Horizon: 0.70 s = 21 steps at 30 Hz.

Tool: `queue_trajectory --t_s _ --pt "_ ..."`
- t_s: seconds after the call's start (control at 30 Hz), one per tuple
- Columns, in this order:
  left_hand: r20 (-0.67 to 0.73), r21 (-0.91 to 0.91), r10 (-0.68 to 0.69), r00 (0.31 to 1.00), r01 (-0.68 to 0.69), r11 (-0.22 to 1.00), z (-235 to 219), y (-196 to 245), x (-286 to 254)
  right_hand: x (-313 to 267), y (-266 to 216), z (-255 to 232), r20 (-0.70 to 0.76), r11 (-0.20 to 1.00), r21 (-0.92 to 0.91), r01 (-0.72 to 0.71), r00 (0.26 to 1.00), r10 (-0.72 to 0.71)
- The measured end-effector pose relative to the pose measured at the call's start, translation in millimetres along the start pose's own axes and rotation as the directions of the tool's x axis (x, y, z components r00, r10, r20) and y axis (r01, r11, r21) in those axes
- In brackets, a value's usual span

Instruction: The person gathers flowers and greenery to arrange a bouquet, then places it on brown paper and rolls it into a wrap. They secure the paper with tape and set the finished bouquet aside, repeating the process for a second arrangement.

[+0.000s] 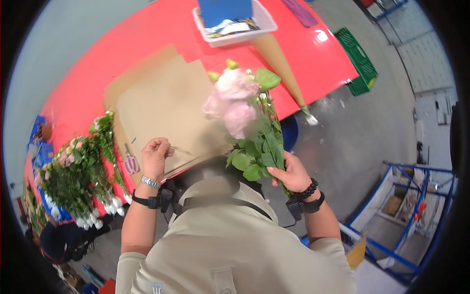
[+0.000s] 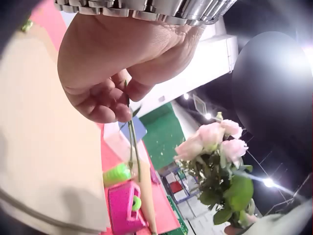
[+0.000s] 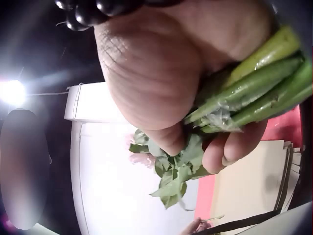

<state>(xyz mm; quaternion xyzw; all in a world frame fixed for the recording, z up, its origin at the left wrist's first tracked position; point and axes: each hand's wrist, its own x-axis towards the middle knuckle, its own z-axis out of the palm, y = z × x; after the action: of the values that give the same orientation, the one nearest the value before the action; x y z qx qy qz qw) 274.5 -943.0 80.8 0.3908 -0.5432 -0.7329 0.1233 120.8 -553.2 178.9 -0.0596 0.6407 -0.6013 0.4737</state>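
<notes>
My right hand (image 1: 292, 175) grips a bunch of pink flowers (image 1: 240, 117) low on its stems, with blooms and leaves pointing away from me over the table edge. Close up in the right wrist view, thick green stems (image 3: 266, 93) run through the curled fingers, a scrap of clear film among them. Between thumb and fingertips, my left hand (image 1: 155, 159) pinches a thin green stem piece (image 2: 132, 142) with a small leaf. That hand is above the near edge of the brown paper sheets (image 1: 161, 105), left of the bunch.
Pink-handled scissors (image 1: 130, 163) lie left of the paper on the red table (image 1: 147, 34). More flower bunches (image 1: 73, 171) are farther left. A white bin (image 1: 235, 39) and a brown paper cone (image 1: 281, 63) lie beyond. A magenta tape dispenser (image 2: 124, 208) shows in the left wrist view.
</notes>
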Motion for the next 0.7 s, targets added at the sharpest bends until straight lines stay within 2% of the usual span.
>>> queue_trajectory --t_s 0.07,0.13,0.23,0.27,0.37,0.47,0.53,0.57,0.6,0.63,0.67,0.7 --pt "0.132 -0.012 -0.124 0.983 0.126 0.992 18 -32 10 -26 26 -4 -0.041 0.992 0.123 0.038 0.999 -0.033" --pt "0.232 0.026 -0.259 0.937 0.26 0.965 46 -49 14 -53 35 -2 -0.077 0.976 0.197 0.089 0.994 -0.075" --pt "0.354 0.186 -0.376 0.856 0.329 0.926 94 -70 16 -88 49 4 -0.172 0.959 0.246 0.142 0.98 -0.101" --pt "0.383 0.279 -0.404 0.83 0.313 0.908 111 -77 18 -97 54 6 -0.201 0.953 0.258 0.159 0.973 -0.108" --pt "0.615 0.303 -0.449 0.648 0.332 0.893 159 -76 11 -117 65 12 -0.264 0.934 0.294 0.202 0.956 -0.124" --pt "0.667 0.527 -0.488 0.563 0.106 0.843 188 -41 -9 -128 72 16 -0.3 0.902 0.359 0.242 0.945 -0.134" --pt "0.744 0.505 -0.241 0.623 -0.288 0.814 160 -79 19 -130 75 16 -0.3 0.867 0.43 0.252 0.946 -0.126" --pt "0.78 0.476 -0.108 0.616 -0.473 0.741 144 -92 30 -129 77 15 -0.279 0.836 0.479 0.267 0.95 -0.143" --pt "0.717 0.597 -0.09 0.692 -0.542 0.591 131 -66 22 -127 79 14 -0.255 0.804 0.526 0.277 0.953 -0.161" --pt "0.711 0.641 0.029 0.702 -0.665 0.382 98 -87 39 -124 80 12 -0.228 0.771 0.572 0.281 0.957 -0.179" --pt "0.712 0.671 0.147 0.687 -0.727 0.147 65 -108 54 -121 80 9 -0.207 0.761 0.587 0.276 0.96 -0.189" --pt "0.653 0.747 0.105 0.75 -0.661 0.072 50 -100 44 -116 79 6 -0.181 0.753 0.601 0.267 0.963 -0.198"
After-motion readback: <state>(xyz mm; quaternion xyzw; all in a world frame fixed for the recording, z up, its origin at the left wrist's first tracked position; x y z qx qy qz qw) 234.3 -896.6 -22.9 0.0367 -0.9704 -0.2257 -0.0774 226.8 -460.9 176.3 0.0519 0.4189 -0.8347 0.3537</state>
